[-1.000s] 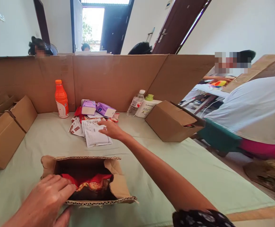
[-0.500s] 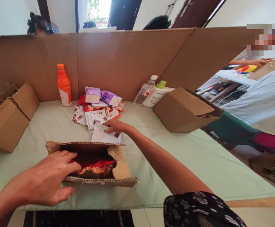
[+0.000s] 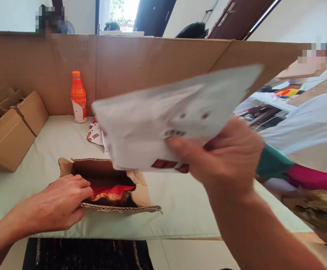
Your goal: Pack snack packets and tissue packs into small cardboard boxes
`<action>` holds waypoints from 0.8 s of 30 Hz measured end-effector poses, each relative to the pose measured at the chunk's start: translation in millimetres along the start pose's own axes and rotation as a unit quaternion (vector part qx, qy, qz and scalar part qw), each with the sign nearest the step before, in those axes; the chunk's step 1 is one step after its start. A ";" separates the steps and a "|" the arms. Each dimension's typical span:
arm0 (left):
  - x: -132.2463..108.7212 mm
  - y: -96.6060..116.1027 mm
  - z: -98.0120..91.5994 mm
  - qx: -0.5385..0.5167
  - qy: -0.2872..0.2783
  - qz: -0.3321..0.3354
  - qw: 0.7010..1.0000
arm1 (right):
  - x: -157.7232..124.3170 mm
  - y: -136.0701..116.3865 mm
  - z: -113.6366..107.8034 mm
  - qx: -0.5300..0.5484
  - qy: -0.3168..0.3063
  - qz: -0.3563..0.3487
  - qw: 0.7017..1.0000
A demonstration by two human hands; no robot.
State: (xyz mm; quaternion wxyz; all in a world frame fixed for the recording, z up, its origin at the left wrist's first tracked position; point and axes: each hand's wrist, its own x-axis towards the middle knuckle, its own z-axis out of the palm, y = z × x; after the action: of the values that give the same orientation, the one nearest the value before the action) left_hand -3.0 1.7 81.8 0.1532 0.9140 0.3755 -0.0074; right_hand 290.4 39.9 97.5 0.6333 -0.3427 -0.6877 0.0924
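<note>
My right hand [image 3: 228, 157] is raised close to the camera, fingers pinched on a flat white packet [image 3: 163, 120] that it holds above the table. My left hand [image 3: 59, 204] grips the near left rim of an open cardboard box [image 3: 140, 187] on the pale green tablecloth [image 3: 180, 202]. Its fingers curl over the edge. Inside the box lies a red and gold packet [image 3: 111, 192]. Behind the held packet, a few more white and red packets [image 3: 95, 134] show on the cloth.
An orange drink bottle [image 3: 78, 98] stands at the back by a cardboard partition [image 3: 140, 63]. Folded cardboard boxes [image 3: 8, 127] are stacked at the left. A person in a white top [image 3: 306, 131] sits at the right, beyond the table's edge.
My right hand has lifted a white packet off the pile and brought it up toward the camera. My left hand stays on the box rim.
</note>
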 end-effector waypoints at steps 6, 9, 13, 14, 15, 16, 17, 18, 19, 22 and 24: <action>-5.7 3.7 7.7 -0.001 -0.027 -0.008 1.000 | -23.8 -3.7 37.8 -0.059 -0.354 -0.108 0.927; -8.7 4.9 12.5 -0.005 -0.028 -0.009 1.000 | -29.2 0.4 52.9 -0.187 -0.498 -0.096 0.841; -11.2 6.6 16.8 0.007 0.007 -0.031 0.999 | -41.1 7.9 76.3 -0.229 -0.603 -0.049 0.762; -11.8 6.7 17.6 0.002 0.030 -0.036 0.999 | -43.8 9.5 80.0 -0.221 -0.617 -0.037 0.754; -12.5 6.4 18.6 -0.004 0.054 -0.040 0.998 | -45.7 10.3 81.7 -0.213 -0.629 -0.029 0.748; -13.3 5.8 19.7 -0.008 0.076 -0.042 0.996 | -46.3 10.3 81.3 -0.204 -0.637 -0.026 0.743; -14.1 4.8 20.9 -0.011 0.094 -0.042 0.995 | -45.3 9.5 78.6 -0.190 -0.642 -0.029 0.743; -14.8 3.5 22.1 -0.013 0.103 -0.038 0.994 | -42.3 8.2 74.2 -0.170 -0.637 -0.037 0.751; -15.3 2.1 23.3 -0.014 0.107 -0.033 0.994 | -37.1 7.3 68.7 -0.142 -0.621 -0.045 0.770; -14.6 -1.3 24.6 -0.018 0.073 -0.023 0.997 | -9.4 17.2 55.9 -0.071 -0.489 -0.031 0.869; -12.6 -2.1 23.6 -0.023 0.045 -0.023 0.998 | 13.6 42.9 59.7 -0.114 -0.393 0.012 0.912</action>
State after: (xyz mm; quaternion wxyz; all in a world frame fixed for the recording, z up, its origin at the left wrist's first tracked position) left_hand -11.1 -12.2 60.4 0.1567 0.9009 0.4029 0.0383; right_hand 250.4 98.3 73.7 0.2671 -0.3567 -0.8829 0.1483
